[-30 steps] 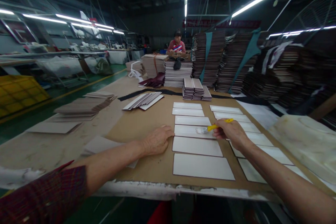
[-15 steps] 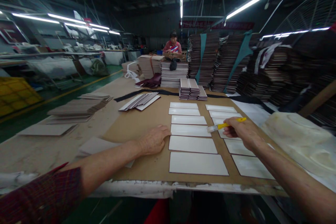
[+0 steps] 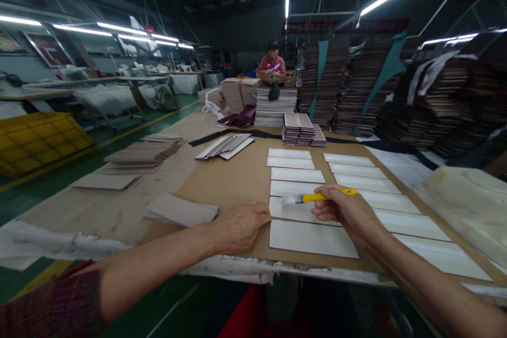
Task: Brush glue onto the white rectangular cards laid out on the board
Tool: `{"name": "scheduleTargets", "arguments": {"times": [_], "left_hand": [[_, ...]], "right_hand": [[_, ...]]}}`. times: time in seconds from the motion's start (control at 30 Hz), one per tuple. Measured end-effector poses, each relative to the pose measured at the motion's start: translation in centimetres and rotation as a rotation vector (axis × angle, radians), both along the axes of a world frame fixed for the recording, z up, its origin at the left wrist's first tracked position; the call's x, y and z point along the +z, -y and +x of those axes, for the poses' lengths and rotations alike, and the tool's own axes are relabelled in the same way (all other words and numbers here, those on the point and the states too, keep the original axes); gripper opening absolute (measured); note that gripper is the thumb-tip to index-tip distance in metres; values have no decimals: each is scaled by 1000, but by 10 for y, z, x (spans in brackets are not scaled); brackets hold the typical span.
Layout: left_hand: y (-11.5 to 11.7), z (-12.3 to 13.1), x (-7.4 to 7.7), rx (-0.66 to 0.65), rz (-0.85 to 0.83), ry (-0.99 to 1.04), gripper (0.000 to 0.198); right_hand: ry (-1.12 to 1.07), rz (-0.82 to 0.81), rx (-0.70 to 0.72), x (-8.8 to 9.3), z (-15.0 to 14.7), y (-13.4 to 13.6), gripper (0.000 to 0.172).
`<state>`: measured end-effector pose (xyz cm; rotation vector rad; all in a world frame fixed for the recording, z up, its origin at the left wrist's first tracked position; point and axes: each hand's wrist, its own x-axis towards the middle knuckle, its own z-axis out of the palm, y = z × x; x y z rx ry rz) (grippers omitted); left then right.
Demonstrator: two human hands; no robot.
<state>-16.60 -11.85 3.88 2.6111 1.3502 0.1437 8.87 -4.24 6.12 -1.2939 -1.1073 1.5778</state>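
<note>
My right hand [image 3: 344, 207] is closed round the yellow handle of a flat paintbrush [image 3: 311, 197]. The pale bristles rest over a white rectangular panel [image 3: 289, 212], the second from the front in the left column. At that panel's left edge are the fingertips of my left hand [image 3: 242, 226], curled and pressed together; the thumb is mostly hidden. In front of it lies another white panel [image 3: 311, 238] with a thin dark edge. A second column of white panels [image 3: 415, 227] runs along the right, partly covered by my right arm; several have a glossy wet look.
Grey-brown boards [image 3: 134, 157] and a smaller pile [image 3: 178, 210] lie to the left. Fanned strips [image 3: 225, 147] and stacked panels [image 3: 298, 129] sit farther back. A whitish plastic-like container [image 3: 467, 208] stands right. Behind tall stacks, a person [image 3: 271, 60] faces this way.
The brush has moved down the left column, nearer to me, onto a closer panel. My left hand has shifted along to that panel's edge. The view has turned slightly left.
</note>
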Motion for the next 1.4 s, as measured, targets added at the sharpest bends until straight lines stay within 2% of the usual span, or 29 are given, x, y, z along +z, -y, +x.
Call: {"name": "scheduleTargets", "arguments": {"times": [0.27, 0.5, 0.73, 1.07, 1.2, 1.3, 1.4], "left_hand": [[5, 2, -1, 2, -26, 48, 46], [8, 3, -1, 27, -38, 59, 40], [9, 5, 1, 31, -40, 60, 42], [11, 5, -2, 61, -22, 40, 45], [15, 4, -2, 56, -9, 50, 46], [16, 4, -3, 51, -7, 53, 47], [15, 4, -3, 58, -6, 44, 47]], "right_hand": [[43, 17, 7, -11, -27, 10, 14], [135, 10, 16, -15, -24, 11, 10], [209, 52, -9, -23, 7, -3, 12], [318, 77, -123, -16, 72, -9, 11], [320, 113, -155, -12, 86, -8, 12], [273, 146, -154, -5, 76, -3, 14], [196, 154, -84, -1, 45, 5, 17]]}}
